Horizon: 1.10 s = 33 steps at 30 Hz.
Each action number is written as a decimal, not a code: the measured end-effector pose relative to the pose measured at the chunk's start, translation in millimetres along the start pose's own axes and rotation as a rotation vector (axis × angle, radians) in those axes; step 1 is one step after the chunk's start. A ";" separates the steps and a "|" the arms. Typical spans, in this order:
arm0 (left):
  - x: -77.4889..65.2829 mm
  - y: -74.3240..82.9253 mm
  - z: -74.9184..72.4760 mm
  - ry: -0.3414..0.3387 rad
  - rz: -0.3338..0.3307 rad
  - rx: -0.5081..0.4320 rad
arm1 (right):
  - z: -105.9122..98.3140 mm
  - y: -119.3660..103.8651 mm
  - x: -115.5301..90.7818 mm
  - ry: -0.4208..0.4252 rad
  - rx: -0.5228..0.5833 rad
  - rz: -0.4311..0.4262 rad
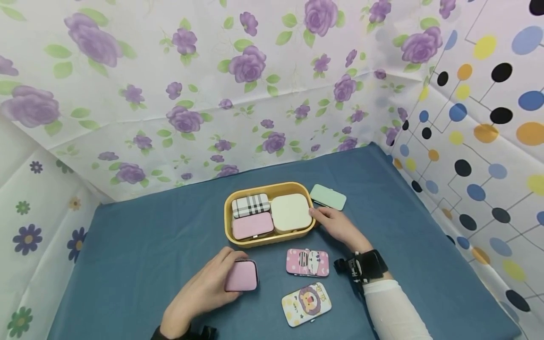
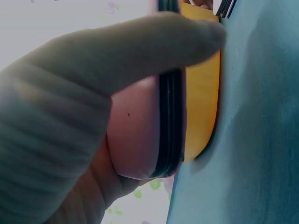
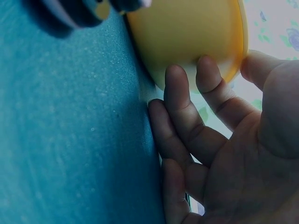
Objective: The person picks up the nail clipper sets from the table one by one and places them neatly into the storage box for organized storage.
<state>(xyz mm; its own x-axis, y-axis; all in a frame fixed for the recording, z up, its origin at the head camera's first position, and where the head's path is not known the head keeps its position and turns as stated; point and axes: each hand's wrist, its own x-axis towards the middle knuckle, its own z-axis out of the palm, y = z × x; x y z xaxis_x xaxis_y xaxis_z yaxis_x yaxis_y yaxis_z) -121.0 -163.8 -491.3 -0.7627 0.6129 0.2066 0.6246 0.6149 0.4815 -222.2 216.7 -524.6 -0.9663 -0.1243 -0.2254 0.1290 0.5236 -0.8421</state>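
My left hand holds a small pink case with a dark band round its edge, in front of a yellow basket. In the left wrist view, the thumb lies across the dark-edged pink case. My right hand grips the basket's right end. The right wrist view shows its thumb at the rim and fingertips against the outer wall of the basket. Inside the basket sit a plaid case, another pink case and a cream square case.
A mint green case lies behind my right hand. In front of the basket are a pink cartoon case and a white and yellow lion case. The blue cloth meets patterned hangings at the back and sides.
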 end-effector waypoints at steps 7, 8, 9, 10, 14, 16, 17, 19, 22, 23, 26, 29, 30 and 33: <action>4.2 1.8 -4.5 0.022 0.001 0.004 | 0.4 -1.9 -1.1 -0.002 0.005 0.000; 5.2 2.4 -5.6 0.026 0.000 0.002 | 0.3 -2.1 -1.2 -0.003 0.006 0.000; 6.4 3.1 -7.0 0.030 -0.009 -0.001 | 0.3 -2.4 -1.3 -0.003 0.009 -0.001; 7.5 3.8 -8.4 0.034 -0.019 -0.003 | 0.2 -2.6 -1.5 -0.005 0.011 -0.001; 12.0 5.4 -13.4 0.048 -0.060 -0.017 | -0.3 -3.3 -2.2 -0.011 0.015 0.006; 13.7 5.9 -15.9 0.051 -0.080 -0.022 | -0.5 -3.5 -2.4 -0.013 0.013 0.008; 14.5 6.0 -17.0 0.050 -0.085 -0.023 | -0.6 -3.5 -2.4 -0.013 0.014 0.008; 16.2 6.2 -19.0 0.045 -0.094 -0.023 | -0.6 -3.2 -2.1 -0.014 0.014 0.004; 19.4 5.7 -21.0 0.056 -0.093 -0.016 | -0.7 -2.6 -1.6 -0.011 0.013 -0.002; 20.6 5.4 -21.5 0.067 -0.091 -0.011 | -0.7 -2.6 -1.5 -0.011 0.012 -0.004; 24.7 3.2 -22.6 0.122 -0.082 -0.005 | -0.8 -2.7 -2.0 -0.012 0.011 -0.004; 29.1 0.5 -23.6 0.172 -0.075 -0.007 | -0.9 -3.1 -2.4 -0.013 0.008 -0.003; 30.7 0.0 -24.2 0.185 -0.074 -0.010 | -1.0 -2.9 -2.5 -0.013 0.008 -0.001; 35.2 -1.3 -26.0 0.211 -0.075 -0.014 | -1.2 -2.7 -2.0 -0.005 0.000 -0.002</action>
<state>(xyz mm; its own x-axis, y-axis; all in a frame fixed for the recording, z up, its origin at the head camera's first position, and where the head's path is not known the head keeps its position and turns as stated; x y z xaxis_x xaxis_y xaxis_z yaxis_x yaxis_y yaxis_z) -153.0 -155.9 -462.5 -0.8263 0.4472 0.3423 0.5631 0.6473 0.5138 -220.9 216.6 -521.3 -0.9656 -0.1292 -0.2258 0.1270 0.5232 -0.8427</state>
